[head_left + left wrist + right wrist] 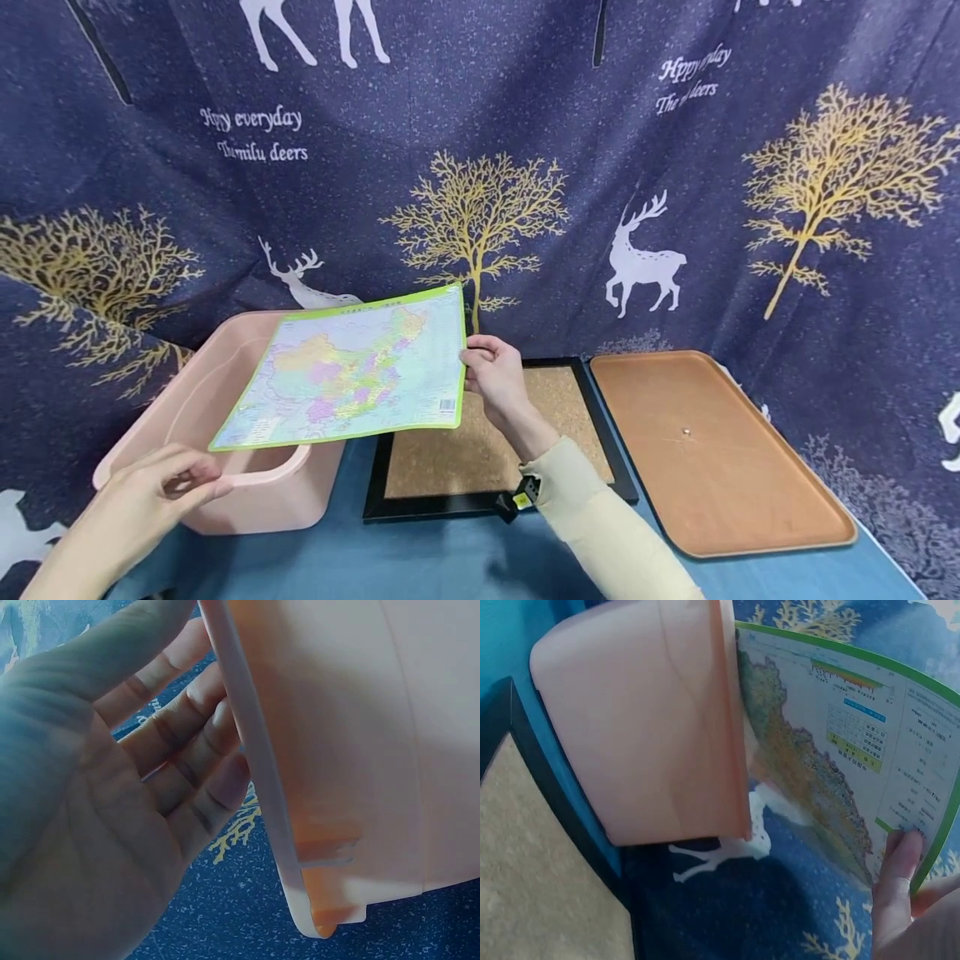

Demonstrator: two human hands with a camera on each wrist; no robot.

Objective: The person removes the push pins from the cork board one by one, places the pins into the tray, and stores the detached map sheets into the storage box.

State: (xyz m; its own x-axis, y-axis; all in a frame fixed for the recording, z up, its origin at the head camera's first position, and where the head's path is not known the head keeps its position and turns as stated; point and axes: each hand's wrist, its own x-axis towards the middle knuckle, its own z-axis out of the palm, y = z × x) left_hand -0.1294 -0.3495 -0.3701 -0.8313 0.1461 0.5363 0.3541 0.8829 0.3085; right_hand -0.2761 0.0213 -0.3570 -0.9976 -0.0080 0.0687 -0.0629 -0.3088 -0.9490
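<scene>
A map sheet [352,367] with a green border hangs tilted over the pink bin [318,492]. My right hand [497,379] pinches the sheet's right edge between thumb and fingers. In the right wrist view, the thumb [900,874] presses the other printed face of the map [855,742]. My left hand [161,483] is at the bin's near rim, just below the map's lower left corner, with nothing held. Its fingers are loosely bent beside the bin's rim [259,750] in the left wrist view; whether they touch it I cannot tell.
A cork board [442,458] with a black frame lies on the blue table [420,558], under my right forearm. To its right lies a brown tray [720,467]. A dark blue patterned cloth [525,100] hangs behind everything.
</scene>
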